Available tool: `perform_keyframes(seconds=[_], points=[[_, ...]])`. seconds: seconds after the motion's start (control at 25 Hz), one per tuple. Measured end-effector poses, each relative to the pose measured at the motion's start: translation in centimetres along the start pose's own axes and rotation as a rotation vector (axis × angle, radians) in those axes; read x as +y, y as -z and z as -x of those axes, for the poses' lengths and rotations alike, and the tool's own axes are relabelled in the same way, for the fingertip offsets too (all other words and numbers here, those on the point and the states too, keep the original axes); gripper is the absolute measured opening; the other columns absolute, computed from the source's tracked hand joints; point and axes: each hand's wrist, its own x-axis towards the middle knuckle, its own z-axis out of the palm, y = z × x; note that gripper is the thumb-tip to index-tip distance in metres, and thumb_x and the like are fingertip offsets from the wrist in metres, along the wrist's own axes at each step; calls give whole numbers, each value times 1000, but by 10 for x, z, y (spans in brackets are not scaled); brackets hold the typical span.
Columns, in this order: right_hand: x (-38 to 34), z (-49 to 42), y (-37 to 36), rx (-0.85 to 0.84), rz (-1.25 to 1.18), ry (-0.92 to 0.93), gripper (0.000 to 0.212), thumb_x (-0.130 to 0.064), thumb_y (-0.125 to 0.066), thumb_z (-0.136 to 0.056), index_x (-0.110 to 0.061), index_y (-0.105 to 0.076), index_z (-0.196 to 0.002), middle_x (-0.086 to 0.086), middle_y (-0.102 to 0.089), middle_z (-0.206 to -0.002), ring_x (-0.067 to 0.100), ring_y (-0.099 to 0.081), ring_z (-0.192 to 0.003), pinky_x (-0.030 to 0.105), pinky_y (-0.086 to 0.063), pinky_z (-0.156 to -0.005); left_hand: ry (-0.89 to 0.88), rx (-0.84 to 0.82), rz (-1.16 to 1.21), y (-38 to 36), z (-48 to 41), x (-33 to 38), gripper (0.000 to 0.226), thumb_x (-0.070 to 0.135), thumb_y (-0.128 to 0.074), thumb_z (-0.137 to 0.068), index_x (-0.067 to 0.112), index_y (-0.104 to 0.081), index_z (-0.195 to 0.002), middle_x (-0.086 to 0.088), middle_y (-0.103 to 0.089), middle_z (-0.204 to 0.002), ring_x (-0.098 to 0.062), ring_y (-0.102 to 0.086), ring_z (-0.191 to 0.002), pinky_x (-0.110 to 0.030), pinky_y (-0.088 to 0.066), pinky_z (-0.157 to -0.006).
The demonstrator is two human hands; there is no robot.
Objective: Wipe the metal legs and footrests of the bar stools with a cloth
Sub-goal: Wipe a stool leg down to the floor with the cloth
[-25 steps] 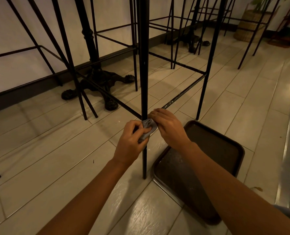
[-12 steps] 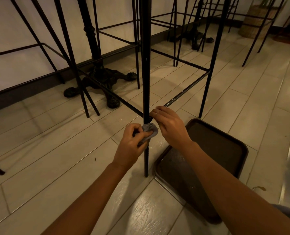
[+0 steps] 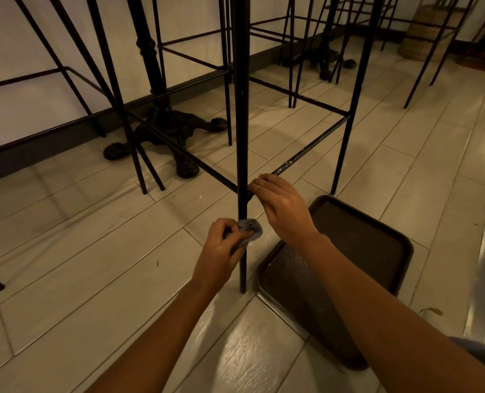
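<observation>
While our left hand point(image 3: 223, 248) is clamping the grey cloth point(image 3: 250, 226) round the near stool leg point(image 3: 242, 123) at centre frame and our right hand point(image 3: 285, 207) is gripping its footrest joint point(image 3: 244, 194), we are wiping the lower leg, likely needing a downward stroke next.

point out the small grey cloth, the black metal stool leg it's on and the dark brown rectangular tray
small grey cloth point(image 3: 251, 226), head view, bunched fold
black metal stool leg point(image 3: 241, 131), head view, shaft above the footrest joint
dark brown rectangular tray point(image 3: 354, 251), head view, bare inner surface
</observation>
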Motion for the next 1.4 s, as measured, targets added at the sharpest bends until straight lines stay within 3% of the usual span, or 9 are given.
perform_keyframes(seconds=[0.16, 0.36, 0.44, 0.6, 0.84, 0.96, 1.12, 1.24, 1.4], points=[[-2, 1, -2, 21, 3, 0, 30, -7, -44, -88, -8, -63, -112, 10, -67, -111, 28, -56, -113, 38, -43, -98, -38, -23, -32, 4, 2, -4, 33, 7, -75, -71, 11, -65, -102, -1, -39, -105, -12, -43, -97, -10, -34, -91], [-6, 2, -6, 44, -30, -45, 30, -7, -42, -89, -6, -63, -112, 11, -66, -112, 28, -54, -115, 38, -42, -101, -25, -50, -79, -5, 7, -3, 33, 7, -78, -68, 12, -65, -98, -12, -53, -101, -13, -42, -94, -18, -46, -79], [-7, 2, -8, 53, -35, -49, 30, -6, -43, -89, -6, -63, -112, 11, -66, -112, 28, -53, -115, 37, -41, -101, -4, -57, -68, -11, 11, -3, 35, 6, -78, -68, 12, -64, -99, -14, -54, -99, -12, -41, -92, -18, -44, -78], [-7, 4, -9, 89, -46, -50, 28, -5, -44, -90, -5, -63, -111, 10, -66, -111, 27, -52, -116, 31, -37, -103, 66, -54, -1, -17, 18, -3, 33, 9, -76, -70, 14, -64, -101, -12, -52, -100, -1, -35, -90, -9, -38, -83], [-9, 6, -12, 112, -67, -73, 28, -2, -46, -89, -4, -62, -112, 11, -65, -114, 26, -49, -119, 30, -34, -106, 66, -61, 33, -18, 29, -12, 30, 10, -76, -72, 13, -66, -100, -1, -42, -103, -8, -43, -94, -12, -41, -83], [-9, 6, -15, 122, -87, -80, 28, -3, -45, -90, -4, -62, -112, 11, -65, -114, 27, -48, -120, 33, -36, -105, 108, -61, 32, -26, 34, -13, 30, 11, -75, -72, 13, -65, -101, -8, -49, -102, -7, -42, -94, -13, -41, -84], [-8, 7, -16, 148, -96, -68, 27, 1, -48, -88, -3, -62, -111, 12, -65, -113, 27, -49, -119, 35, -39, -104, 161, -50, 51, -36, 36, -8, 31, 33, -54, -83, 13, -64, -103, -8, -51, -99, -3, -36, -93, -10, -38, -80], [-8, 6, -16, 168, -100, -61, 27, 4, -50, -87, -3, -63, -110, 12, -66, -112, 27, -49, -118, 35, -39, -104, 184, -64, 53, -44, 44, -9, 37, 37, -48, -83, 11, -65, -103, -9, -51, -98, -7, -41, -92, -14, -39, -80], [-8, 7, -17, 169, -97, -64, 28, 6, -52, -86, -2, -63, -110, 12, -66, -111, 26, -49, -118, 34, -39, -103, 227, -83, 94, -48, 52, -14, 28, 27, -59, -82, 11, -66, -103, -10, -50, -100, -4, -38, -94, -10, -37, -85]])
